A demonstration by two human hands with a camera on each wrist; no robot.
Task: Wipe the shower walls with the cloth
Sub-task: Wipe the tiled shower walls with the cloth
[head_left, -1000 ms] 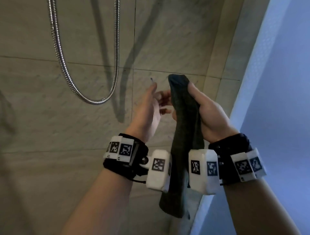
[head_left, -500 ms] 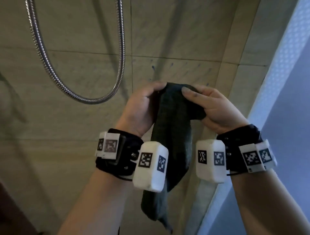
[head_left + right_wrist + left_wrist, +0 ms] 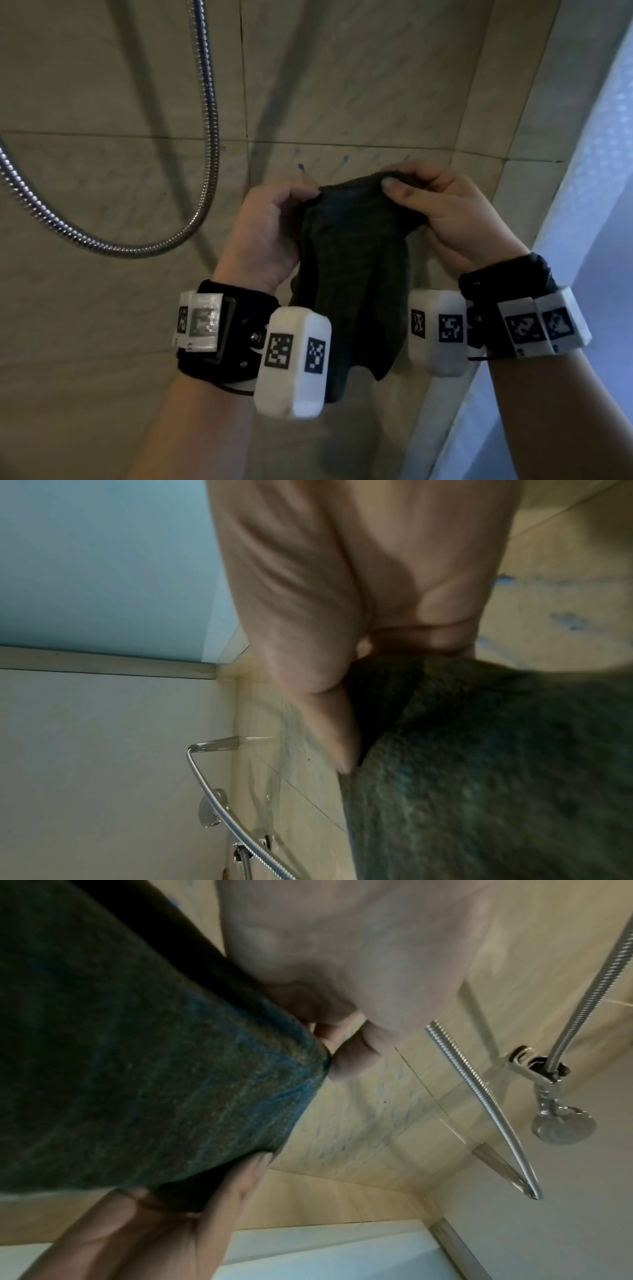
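Note:
A dark green-grey cloth [image 3: 352,267] hangs between my two hands in front of the beige tiled shower wall [image 3: 342,85]. My left hand [image 3: 270,222] pinches its upper left edge and my right hand [image 3: 442,212] grips its upper right edge with curled fingers. The cloth's lower end drops between my wrists. Small blue marks [image 3: 301,167] dot the tile just above the cloth. In the left wrist view the cloth [image 3: 143,1069] fills the left side under my left hand [image 3: 342,1031]. The right wrist view shows the cloth [image 3: 496,764] under my right hand [image 3: 342,669].
A metal shower hose [image 3: 202,144] loops down at the left of the wall. A frosted pale blue glass panel [image 3: 596,205] stands close on the right. The shower head [image 3: 561,1126] and its holder sit high on the wall.
My left hand, open beside the cloth a second ago, has taken hold of its top edge. Both hands have since spread the top edge wider.

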